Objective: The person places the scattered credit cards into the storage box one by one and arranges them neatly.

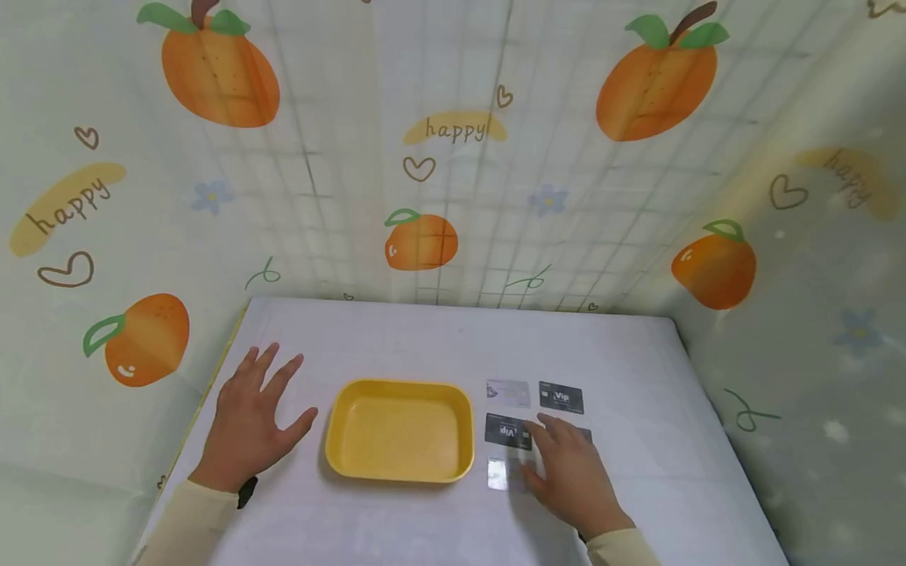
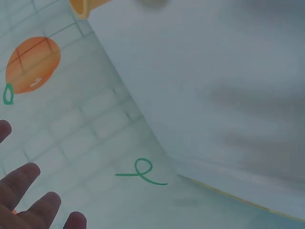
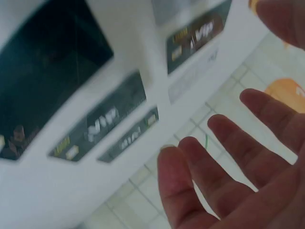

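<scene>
My left hand (image 1: 248, 420) is spread over the table's left side, beside a shallow yellow tray (image 1: 399, 468), and holds nothing. In the left wrist view only some of its fingertips (image 2: 45, 205) show. My right hand (image 1: 573, 475) hovers over several flat cards right of the tray, fingers loosely extended and holding nothing. Beyond it lie a silver card (image 1: 507, 394) and a dark "Vip" card (image 1: 561, 398). Near its fingertips are another dark card (image 1: 504, 431) and a shiny silver one (image 1: 499, 474). The hand partly covers further cards; a large dark card (image 3: 47, 76) fills the right wrist view's upper left.
A white-topped table (image 1: 396, 338) carries the tray and cards. Around its back and sides hangs a pale cloth (image 1: 340, 173) printed with oranges, hearts and "happy". The table's right edge (image 1: 729, 436) slopes away past the cards.
</scene>
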Motion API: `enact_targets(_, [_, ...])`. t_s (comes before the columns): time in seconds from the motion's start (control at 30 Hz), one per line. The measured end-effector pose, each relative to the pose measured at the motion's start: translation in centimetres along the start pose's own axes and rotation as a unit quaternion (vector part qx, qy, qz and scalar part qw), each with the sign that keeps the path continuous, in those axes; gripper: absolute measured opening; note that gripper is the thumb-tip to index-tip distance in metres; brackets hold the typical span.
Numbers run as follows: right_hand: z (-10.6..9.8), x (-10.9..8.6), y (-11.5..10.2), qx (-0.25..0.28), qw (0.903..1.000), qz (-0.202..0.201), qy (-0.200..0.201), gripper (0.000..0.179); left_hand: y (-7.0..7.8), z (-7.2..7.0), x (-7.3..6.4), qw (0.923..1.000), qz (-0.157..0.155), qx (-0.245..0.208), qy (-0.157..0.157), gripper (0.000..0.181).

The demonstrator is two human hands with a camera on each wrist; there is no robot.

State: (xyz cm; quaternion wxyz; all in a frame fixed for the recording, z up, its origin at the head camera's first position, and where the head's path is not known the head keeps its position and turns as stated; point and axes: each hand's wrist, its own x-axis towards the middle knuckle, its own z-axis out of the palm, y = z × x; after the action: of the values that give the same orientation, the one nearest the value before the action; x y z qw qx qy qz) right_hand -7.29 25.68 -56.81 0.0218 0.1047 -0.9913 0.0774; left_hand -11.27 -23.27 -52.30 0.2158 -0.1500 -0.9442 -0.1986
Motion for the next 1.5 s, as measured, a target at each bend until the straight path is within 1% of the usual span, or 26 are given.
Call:
enact_targets(0.13, [0.4, 0.1, -0.7, 0.012, 0.9997, -0.018, -0.012, 0.065, -0.2, 0.1, -0.4, 1.0000, -0.005, 0.000, -0.003, 0.077])
enact_targets(0.23, [0.7, 0.1, -1.2, 0.023, 0.9991, -0.032, -0.017, 0.059, -0.6, 0.5, -0.8, 0.9999, -0.010, -0.002, -0.011, 0.078])
enact_targets(0.33, [1.1, 0.1, -1.2, 0.027, 0.9987, -0.037, -0.022, 0.057, -0.9, 1.1, -1.3, 0.9996, -0.017, -0.004, -0.021, 0.078])
enact_targets(0.47, [1.8, 0.1, -1.0, 0.033, 0.9983, -0.025, -0.042, 0.057, -1.2, 1.6, -2.1, 0.9993, -0.027, -0.005, -0.026, 0.077])
enact_targets(0.67, [2.2, 0.3, -1.4, 0.059, 0.9943, 0.027, -0.084, 0.054, -1.1, 2.1, -2.9, 0.9989, -0.033, -0.009, -0.032, 0.078])
enact_targets(0.77, [2.2, 0.4, -1.7, 0.074, 0.9912, 0.042, -0.101, 0.054, -1.1, 2.5, -3.2, 0.9990, -0.034, -0.010, -0.029, 0.077])
enact_targets(0.83, [2.0, 0.6, -1.9, 0.076, 0.9905, 0.042, -0.106, 0.055, -1.1, 2.8, -3.3, 0.9991, -0.033, -0.011, -0.026, 0.076])
enact_targets(0.93, [1.7, 0.9, -1.9, 0.067, 0.9923, 0.031, -0.100, 0.056, -1.2, 3.5, -3.4, 0.9993, -0.030, -0.011, -0.020, 0.074])
enact_targets(1.07, [1.4, 1.2, -1.7, 0.053, 0.9934, 0.024, -0.099, 0.047, -0.9, 4.2, -3.6, 0.9992, -0.030, -0.018, -0.018, 0.071])
enact_targets(1.17, [1.5, 1.2, -1.4, 0.054, 0.9922, 0.024, -0.110, 0.040, -0.4, 4.5, -3.8, 0.9981, -0.047, -0.028, -0.028, 0.069])
enact_targets(1.23, [1.7, 1.1, -1.3, 0.054, 0.9921, 0.020, -0.111, 0.039, -0.1, 4.7, -4.0, 0.9960, -0.069, -0.033, -0.045, 0.068])
enact_targets(1.37, [2.1, 0.7, -1.2, 0.058, 0.9933, 0.013, -0.099, 0.041, 0.3, 5.3, -4.2, 0.9887, -0.115, -0.038, -0.089, 0.064])
enact_targets(1.43, [2.2, 0.6, -1.2, 0.063, 0.9932, 0.015, -0.096, 0.042, 0.5, 5.6, -4.1, 0.9848, -0.130, -0.040, -0.108, 0.063])
enact_targets(1.5, [2.3, 0.5, -1.3, 0.068, 0.9926, 0.021, -0.098, 0.042, 0.8, 5.8, -4.0, 0.9822, -0.138, -0.047, -0.118, 0.064])
